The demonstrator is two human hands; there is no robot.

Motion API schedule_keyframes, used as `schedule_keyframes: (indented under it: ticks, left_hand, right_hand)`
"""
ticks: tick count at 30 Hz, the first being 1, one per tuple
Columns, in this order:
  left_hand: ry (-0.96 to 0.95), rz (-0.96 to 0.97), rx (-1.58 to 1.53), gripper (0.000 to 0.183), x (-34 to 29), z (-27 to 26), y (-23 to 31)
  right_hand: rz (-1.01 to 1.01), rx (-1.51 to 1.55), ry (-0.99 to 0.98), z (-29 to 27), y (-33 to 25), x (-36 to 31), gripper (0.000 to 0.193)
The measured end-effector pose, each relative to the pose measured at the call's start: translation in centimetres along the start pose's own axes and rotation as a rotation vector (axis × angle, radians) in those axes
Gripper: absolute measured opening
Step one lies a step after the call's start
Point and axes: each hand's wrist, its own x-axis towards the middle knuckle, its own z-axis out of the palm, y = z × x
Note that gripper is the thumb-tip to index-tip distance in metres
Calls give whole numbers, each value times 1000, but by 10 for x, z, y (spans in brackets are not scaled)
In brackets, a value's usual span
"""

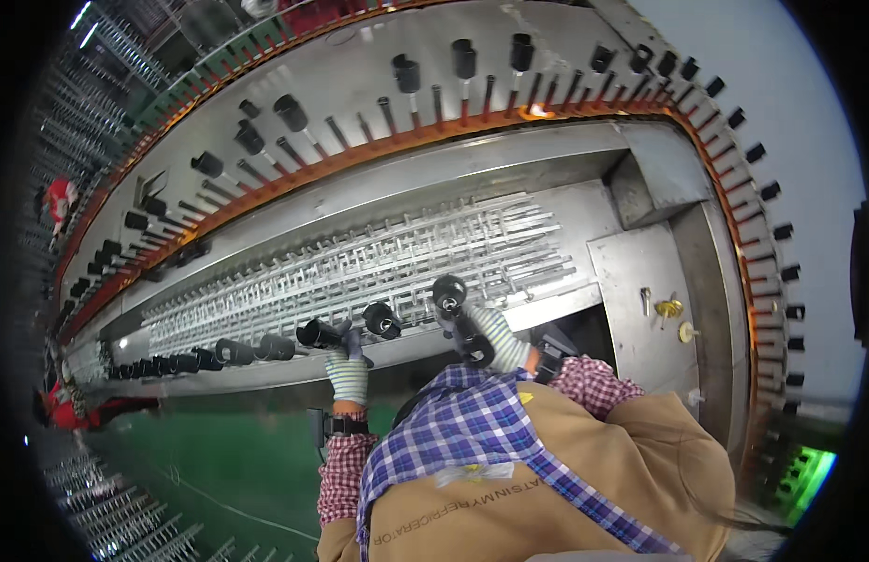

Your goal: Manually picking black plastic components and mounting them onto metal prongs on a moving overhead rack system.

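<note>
Black cups [235, 352] crowd the near ledge — no low sweep leftward past the left hand [348, 370]. One more blocks the gap toward the right hand [495, 339]. Above the rods [359, 272] room is open — until upright pegs [387, 114] line the far side.

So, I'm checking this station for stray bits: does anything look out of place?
Possibly: small yellow pieces and a slim silver part lie loose on the metal panel at right, apart from the row of black cylinders. They may belong there. I see no spill or clear damage.
</note>
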Motion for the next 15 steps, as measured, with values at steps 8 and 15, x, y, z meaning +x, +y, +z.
schedule_keyframes:
  ticks: [8, 15]
  left_hand:
    - [-222, 301, 104, 41, -10, -69, -10]
    - [-106, -67, -221, 25, 58, -196, -90]
  right_hand:
    - [-495, -137, 191, 9, 36, -38, 36]
    - [-684, -2252, 840, -41, 39, -8, 12]
